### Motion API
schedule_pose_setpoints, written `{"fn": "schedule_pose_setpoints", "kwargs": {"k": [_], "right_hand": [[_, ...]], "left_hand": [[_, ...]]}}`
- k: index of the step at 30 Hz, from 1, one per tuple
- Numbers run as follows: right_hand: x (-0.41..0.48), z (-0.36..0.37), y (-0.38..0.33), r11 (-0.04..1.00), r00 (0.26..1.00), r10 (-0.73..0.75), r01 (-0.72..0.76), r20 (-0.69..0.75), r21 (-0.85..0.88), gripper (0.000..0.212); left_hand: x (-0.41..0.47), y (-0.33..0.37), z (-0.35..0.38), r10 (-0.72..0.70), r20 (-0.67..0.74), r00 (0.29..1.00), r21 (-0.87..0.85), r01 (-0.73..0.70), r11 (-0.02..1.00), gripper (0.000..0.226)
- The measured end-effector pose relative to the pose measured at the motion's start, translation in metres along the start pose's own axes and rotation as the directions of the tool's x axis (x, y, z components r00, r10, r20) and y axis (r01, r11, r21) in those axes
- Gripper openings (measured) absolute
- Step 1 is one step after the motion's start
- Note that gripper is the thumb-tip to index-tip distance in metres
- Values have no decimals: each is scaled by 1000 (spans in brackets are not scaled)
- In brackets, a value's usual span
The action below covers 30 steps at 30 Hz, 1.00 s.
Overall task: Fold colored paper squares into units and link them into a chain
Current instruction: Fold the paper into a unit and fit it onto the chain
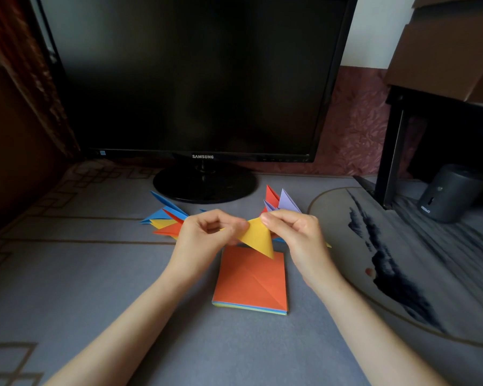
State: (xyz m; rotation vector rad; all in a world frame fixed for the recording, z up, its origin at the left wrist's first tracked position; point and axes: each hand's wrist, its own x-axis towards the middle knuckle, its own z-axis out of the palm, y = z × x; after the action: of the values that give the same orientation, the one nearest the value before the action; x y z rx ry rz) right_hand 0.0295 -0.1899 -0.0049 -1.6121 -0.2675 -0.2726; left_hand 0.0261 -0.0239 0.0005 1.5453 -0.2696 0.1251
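head view: one camera, looking down at the table
yellow folded paper triangle [258, 236]: held in the air between both hands, above the far edge of the paper stack; its sharp tip points down and toward the near right
left hand [207, 235]: fingers curled, thumb and fingertips pinch the left end of the yellow triangle
right hand [296, 232]: fingers bent, thumb and forefinger pinch the upper right corner of the same triangle
stack of square paper sheets [251, 282]: lies flat on the table just near the hands – the top sheet is orange with a diagonal crease, and yellow, green and blue edges show below it
blue, yellow and red folded paper units [165, 221]: a pointed cluster on the table, left of the left hand and partly behind it
red and purple folded paper units [279, 201]: pointing up, just far of the right hand
grey patterned table cover [95, 274]: under everything
black flat monitor [195, 79]: stands at the far side – screen dark
dark grey cylinder device [449, 193]: far right
brown cardboard box [444, 45]: far right, up on a black stand
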Motion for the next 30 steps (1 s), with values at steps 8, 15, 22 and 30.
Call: {"fn": "schedule_pose_setpoints", "kwargs": {"k": [8, 15, 22, 30], "right_hand": [[0, 1, 0, 998, 999, 51, -52, 11, 47, 15], [2, -4, 0, 999, 999, 40, -40, -33, 27, 11], [2, -5, -1, 999, 998, 30, -29, -47, 35, 12], [-1, -3, -4, 1000, 999, 21, -21, 43, -12, 9]], "left_hand": [[0, 2, -1, 5, -34, 999, -4, -5, 1000, 13], [-3, 6, 1, 9, -25, 1000, -9, -10, 1000, 11], [0, 6, 0, -50, -12, 999, -60, 49, 997, 14], [3, 1, -4, -33, 19, 999, 58, 32, 998, 7]]}}
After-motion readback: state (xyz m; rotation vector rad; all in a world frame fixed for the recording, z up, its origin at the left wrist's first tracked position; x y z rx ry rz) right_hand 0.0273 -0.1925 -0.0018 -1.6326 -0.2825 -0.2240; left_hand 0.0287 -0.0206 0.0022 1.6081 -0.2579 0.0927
